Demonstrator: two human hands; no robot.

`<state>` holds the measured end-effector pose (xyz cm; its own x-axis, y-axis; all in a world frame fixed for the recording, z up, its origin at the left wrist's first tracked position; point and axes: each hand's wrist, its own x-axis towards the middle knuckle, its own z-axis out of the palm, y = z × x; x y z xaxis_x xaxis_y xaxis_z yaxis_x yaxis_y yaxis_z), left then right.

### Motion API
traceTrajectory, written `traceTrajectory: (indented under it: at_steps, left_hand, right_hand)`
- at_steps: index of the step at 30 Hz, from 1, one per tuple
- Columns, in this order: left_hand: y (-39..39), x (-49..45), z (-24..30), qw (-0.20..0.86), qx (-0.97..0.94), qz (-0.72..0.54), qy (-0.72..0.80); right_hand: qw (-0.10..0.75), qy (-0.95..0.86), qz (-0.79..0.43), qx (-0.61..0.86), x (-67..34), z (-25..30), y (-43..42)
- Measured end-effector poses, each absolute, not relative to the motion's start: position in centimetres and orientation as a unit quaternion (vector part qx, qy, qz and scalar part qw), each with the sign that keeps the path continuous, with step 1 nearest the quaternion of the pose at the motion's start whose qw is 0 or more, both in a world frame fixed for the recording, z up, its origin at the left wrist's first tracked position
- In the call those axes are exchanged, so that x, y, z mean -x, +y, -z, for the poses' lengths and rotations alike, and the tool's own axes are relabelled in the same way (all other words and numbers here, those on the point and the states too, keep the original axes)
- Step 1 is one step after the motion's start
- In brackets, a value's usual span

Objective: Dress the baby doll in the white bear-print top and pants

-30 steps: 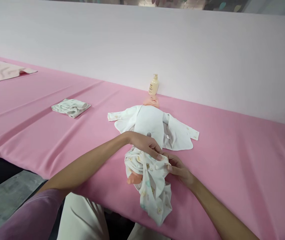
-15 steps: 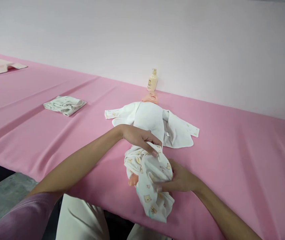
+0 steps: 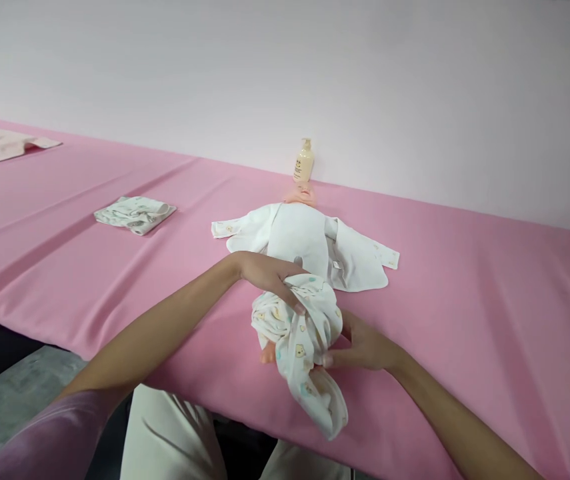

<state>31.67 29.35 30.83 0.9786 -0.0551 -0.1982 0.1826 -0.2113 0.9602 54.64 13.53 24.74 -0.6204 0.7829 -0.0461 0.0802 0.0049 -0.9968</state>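
Note:
A baby doll lies on its back, its head toward the wall and its feet toward me. Under its torso a white baby shirt is spread open with both sleeves out. Bear-print baby pants are bunched around the doll's legs, and one foot sticks out at the left. My left hand pinches the upper edge of the pants between thumb and fingers. From the right, my right hand grips the other pant leg, whose end hangs loose toward me. The doll's other foot is hidden in the cloth.
A pump bottle stands behind the doll's head against the wall. To the left, a folded printed cloth lies on the pink table cover. A pale pink towel is at the far left. The table's front edge runs close to my lap.
The loose pant leg has been gathered and twisted, and its hanging end has folded over. My right hand has shifted slightly up and right; my left hand has moved a little left.

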Motion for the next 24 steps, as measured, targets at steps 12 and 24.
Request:
traceTrajectory:
  at_steps: [12, 24]
  left_hand:
    - [28.8, -31.9, -29.6, 0.639, -0.744, 0.188, 0.05]
    - [29.1, -31.9, -28.5, 0.652, -0.739, 0.165, 0.043]
  right_hand:
    - [0.365, -0.5, -0.705, 0.346, -55.2, -23.0, 14.0]
    - [0.313, -0.532, -0.71, 0.339, -55.7, -22.7, 14.0]
